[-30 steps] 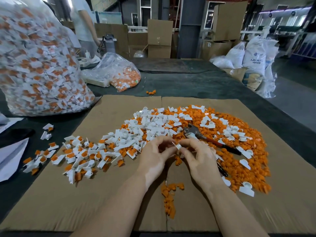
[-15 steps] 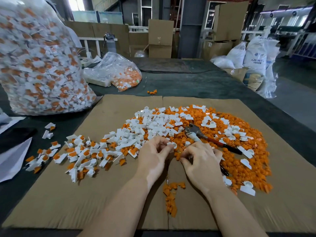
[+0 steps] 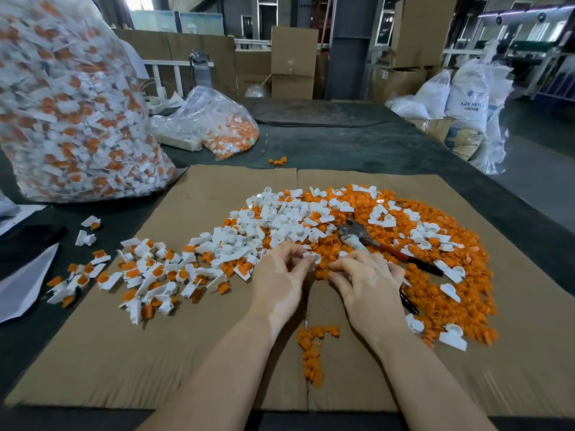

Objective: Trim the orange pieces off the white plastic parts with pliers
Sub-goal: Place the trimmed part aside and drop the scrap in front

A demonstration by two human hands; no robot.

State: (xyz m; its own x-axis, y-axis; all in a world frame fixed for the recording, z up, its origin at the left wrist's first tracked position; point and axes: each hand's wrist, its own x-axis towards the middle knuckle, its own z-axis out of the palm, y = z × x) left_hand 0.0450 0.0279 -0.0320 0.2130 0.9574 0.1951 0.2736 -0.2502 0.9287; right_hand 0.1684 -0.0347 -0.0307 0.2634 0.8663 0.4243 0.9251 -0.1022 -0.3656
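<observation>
Head view shows your left hand (image 3: 280, 275) pinching a white part (image 3: 314, 258), right hand (image 3: 370, 284) loosely curled, empty; take the pliers (image 3: 370, 241) just beyond it.

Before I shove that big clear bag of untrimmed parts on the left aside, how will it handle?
Probably heavy and saggy: the big clear bag bulges with white-and-orange parts, packed full. The film looks thin and crinkled, so it would likely deform under a push rather than slide as a block. It stands tall on the dark table, so a high push might tip it; push low.
</observation>
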